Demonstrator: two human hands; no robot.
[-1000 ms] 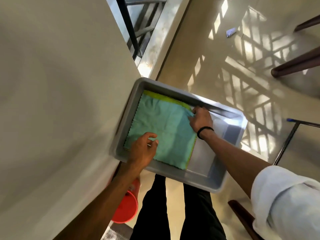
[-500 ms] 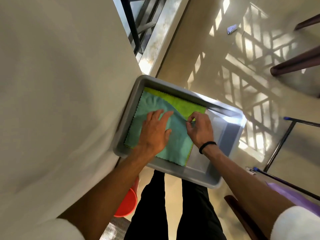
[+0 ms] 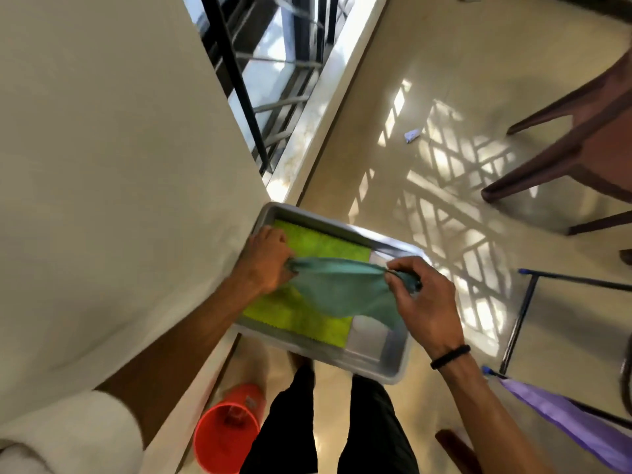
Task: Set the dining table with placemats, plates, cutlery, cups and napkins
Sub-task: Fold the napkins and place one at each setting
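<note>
A grey plastic tray lies in front of me, just above my legs. Inside it a lime-green cloth lies flat. Above that cloth a teal cloth hangs lifted and stretched between both hands. My left hand grips its left corner at the tray's left side. My right hand pinches its right corner over the tray's right half. The teal cloth's lower edge sags toward the tray floor.
A cream wall fills the left. An orange bucket stands on the floor by my legs. Dark wooden chair legs stand at the right, a black metal frame and purple fabric at lower right. Sunlit floor lies ahead.
The teal cloth lay flat on the green one under both hands; now both hands hold its corners and have lifted it, baring the lime-green cloth.
</note>
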